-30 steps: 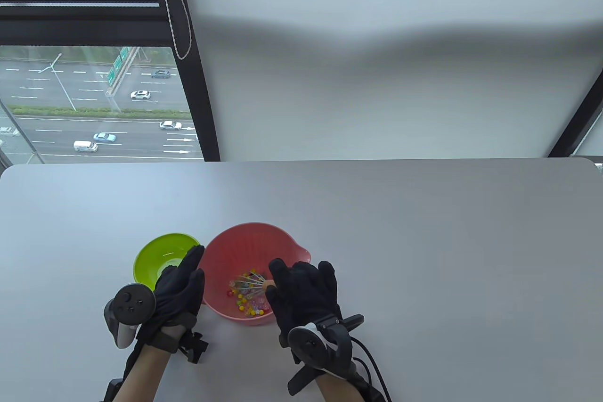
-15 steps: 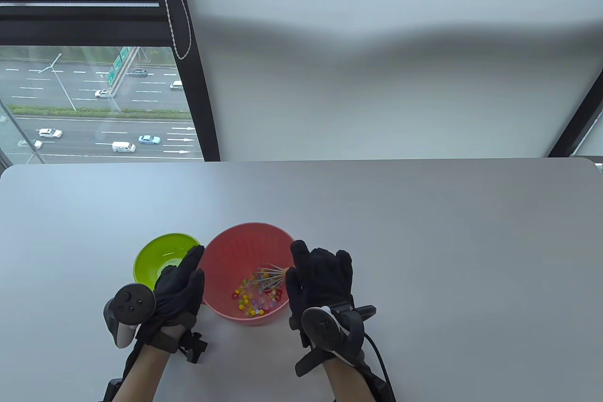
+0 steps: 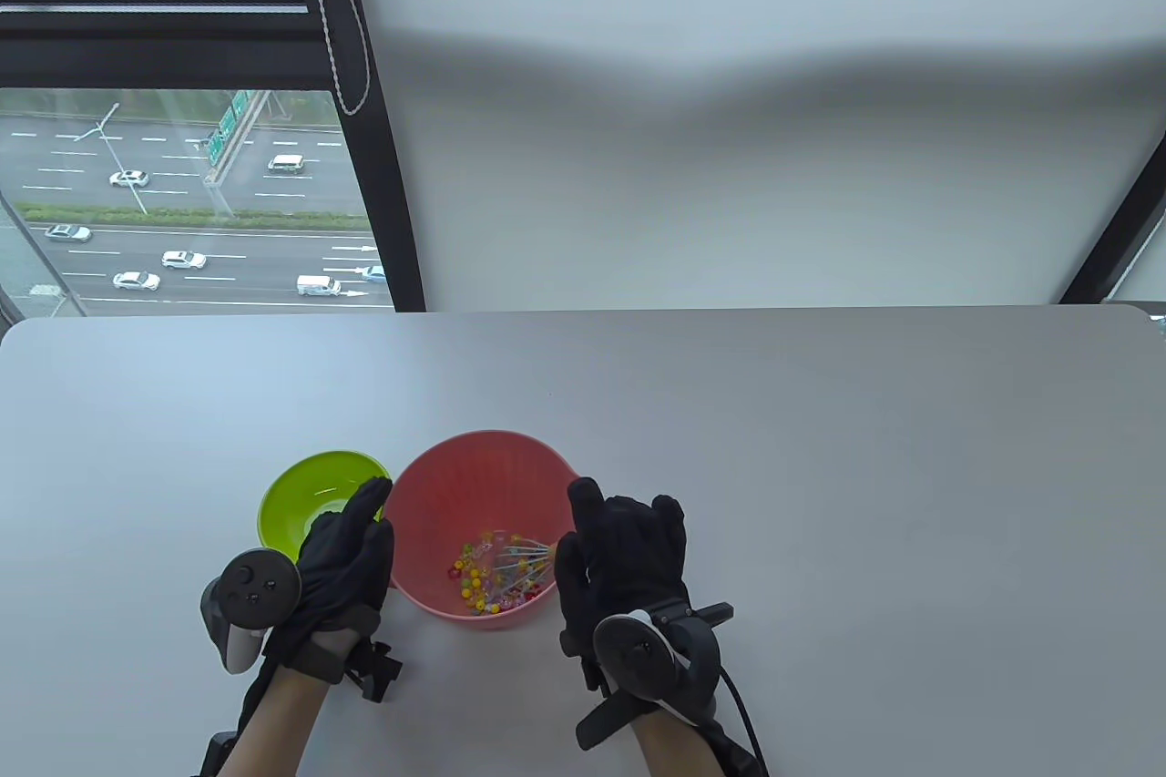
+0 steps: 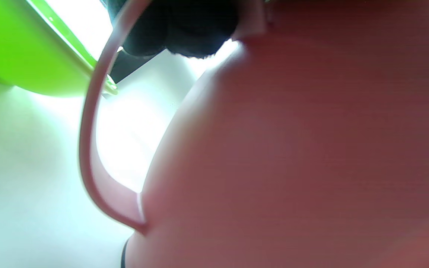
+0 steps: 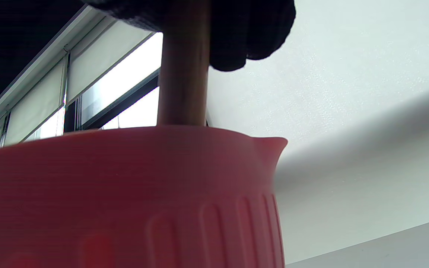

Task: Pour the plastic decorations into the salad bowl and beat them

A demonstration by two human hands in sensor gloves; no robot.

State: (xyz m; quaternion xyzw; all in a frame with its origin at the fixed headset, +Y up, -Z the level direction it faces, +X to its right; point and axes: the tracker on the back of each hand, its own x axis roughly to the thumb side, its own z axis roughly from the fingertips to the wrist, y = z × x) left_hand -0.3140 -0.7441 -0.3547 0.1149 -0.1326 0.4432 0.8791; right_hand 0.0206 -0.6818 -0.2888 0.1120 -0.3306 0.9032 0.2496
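Note:
The pink salad bowl (image 3: 455, 476) stands on the table near its front edge, with several small coloured plastic decorations (image 3: 478, 581) on its bottom. My right hand (image 3: 624, 554) is over the bowl's right rim and grips the whisk's wooden handle (image 5: 183, 74). The whisk's wires (image 3: 521, 560) reach down among the decorations. My left hand (image 3: 351, 549) holds the bowl's left side at its loop handle (image 4: 88, 123), with the fingertips (image 4: 177, 26) up at the rim. The bowl's ribbed outer wall (image 5: 125, 193) fills the right wrist view.
A small green bowl (image 3: 305, 499) sits just left of the pink bowl, partly under my left fingers, and looks empty. The grey table (image 3: 820, 467) stretches far and right of the bowls. A window and a blind stand behind the table's far edge.
My right hand carried the whisk from the bowl's middle over to its right side, then slightly toward me, shifting the decorations. The left hand stayed in place.

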